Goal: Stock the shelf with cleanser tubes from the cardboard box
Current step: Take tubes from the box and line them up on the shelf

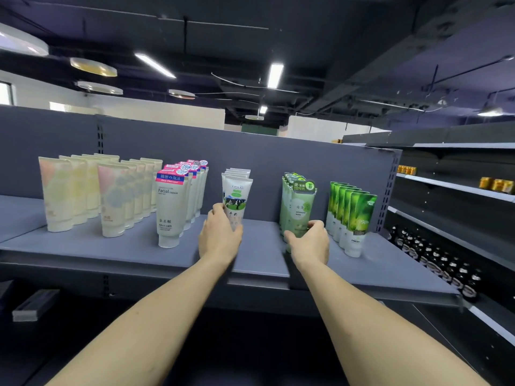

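Head view, one gray shelf (pixel 259 246), cleanser tubes standing cap-down in files running front to back.

Item 1: my left hand (pixel 220 235), fingers curled round the lower part of the white tube (pixel 237 200) at the front of its file. I judged the hold was to seat that tube upright and square with those behind. Label partly legible: a green panel, a cow picture, Chinese characters below; the brand line was too small to read surely.

Item 2: my right hand (pixel 309 240), gripping the base of the pale green tube (pixel 299 207) fronting its file, likely steadying it in line. Legible: "SEAWEED" and a large character on the header card.

Item 3: bright green tubes (pixel 359 218), just beside my right hand, untouched; "FRESH" near the cap.

Item 4: white tubes with pink-and-blue headers (pixel 172 201), left of my left hand; "Facial" legible, smaller words not.

Item 5: pastel tubes (pixel 69 196), two files at far left, writing illegible.

Cardboard box: not in view.
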A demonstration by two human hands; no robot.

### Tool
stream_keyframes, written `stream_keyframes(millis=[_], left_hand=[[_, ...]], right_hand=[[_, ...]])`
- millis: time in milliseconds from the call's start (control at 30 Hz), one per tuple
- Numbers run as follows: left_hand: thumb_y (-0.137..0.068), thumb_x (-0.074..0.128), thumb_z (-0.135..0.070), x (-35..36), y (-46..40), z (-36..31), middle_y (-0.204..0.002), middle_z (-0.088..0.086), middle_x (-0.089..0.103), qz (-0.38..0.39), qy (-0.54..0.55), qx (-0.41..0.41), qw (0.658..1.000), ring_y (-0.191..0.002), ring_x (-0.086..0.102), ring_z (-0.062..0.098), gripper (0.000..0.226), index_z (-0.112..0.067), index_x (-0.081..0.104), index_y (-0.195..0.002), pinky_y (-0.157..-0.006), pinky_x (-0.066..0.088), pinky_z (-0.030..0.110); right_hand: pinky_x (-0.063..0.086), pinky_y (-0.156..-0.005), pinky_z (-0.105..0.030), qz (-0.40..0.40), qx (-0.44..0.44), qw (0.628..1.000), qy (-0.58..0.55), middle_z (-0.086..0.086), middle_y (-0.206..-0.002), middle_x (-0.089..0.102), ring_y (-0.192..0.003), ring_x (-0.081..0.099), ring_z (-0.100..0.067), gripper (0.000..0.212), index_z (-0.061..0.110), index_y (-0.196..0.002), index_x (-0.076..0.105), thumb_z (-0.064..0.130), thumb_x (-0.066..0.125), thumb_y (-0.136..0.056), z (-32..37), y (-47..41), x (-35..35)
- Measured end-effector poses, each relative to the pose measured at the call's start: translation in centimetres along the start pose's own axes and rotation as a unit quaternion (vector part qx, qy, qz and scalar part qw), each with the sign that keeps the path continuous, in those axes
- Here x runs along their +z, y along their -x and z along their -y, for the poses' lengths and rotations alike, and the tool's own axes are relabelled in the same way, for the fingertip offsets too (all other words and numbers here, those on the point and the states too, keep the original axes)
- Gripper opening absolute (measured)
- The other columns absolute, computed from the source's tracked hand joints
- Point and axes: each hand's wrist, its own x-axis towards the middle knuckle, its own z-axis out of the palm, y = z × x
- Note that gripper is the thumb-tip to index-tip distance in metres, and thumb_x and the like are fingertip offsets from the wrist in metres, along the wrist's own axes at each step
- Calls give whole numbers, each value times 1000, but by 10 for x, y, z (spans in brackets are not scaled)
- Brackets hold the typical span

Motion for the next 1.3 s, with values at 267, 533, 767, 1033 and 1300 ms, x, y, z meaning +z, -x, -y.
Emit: stream_keyframes(millis=[267, 533, 767, 1033, 1300], left_hand=[[-89, 64, -22, 11, -16, 9, -126, 8, 56, -8, 11, -27, 1000, -114, 55, 29, 45, -13, 43, -128, -87, 48, 42], [-91, 65, -21, 10, -18, 4, -127, 11, 53, 9, 17, -44, 999, -115, 55, 31, 44, -10, 43, -127, -89, 48, 43], [-83, 75, -38, -4, -10, 11, -132, 9, 51, 52, -9, -58, 997, -122, 52, 30, 63, -8, 42, -128, -93, 47, 43], [-92, 61, -34, -25, 23, 20, -116, 6, 56, 32, -107, 1, 994, -108, 56, 25, 29, -14, 58, -112, -83, 48, 37], [-95, 51, -35, -40, 78, 19, -86, -4, 64, 50, -94, 46, 993, -76, 58, 19, 22, -17, 61, -87, -63, 40, 29]], right_hand=[[42, -69, -32, 7, 8, 999, 32, 0, -106, 62, -89, 58, -23, 46, 19, -108, 47, 43, 74, -81, -5, -16, 19], [43, -70, -32, 9, 0, 999, 42, -1, -108, 64, -87, 56, -21, 45, 18, -113, 50, 42, 73, -83, -3, -13, 14], [49, -83, -38, 8, 6, 999, 53, -2, -128, 55, -112, 58, -26, 70, 15, -135, 42, 45, 74, -80, 2, -1, 12], [41, -68, -29, -36, -43, 998, 30, 8, -91, 64, -88, 61, -17, 20, 23, -107, 58, 33, 62, -90, 5, 43, -3], [41, -56, -30, -39, -69, 996, 47, 5, -68, 62, -66, 57, -15, 35, 16, -75, 58, 44, 53, -95, -4, 116, -14]])
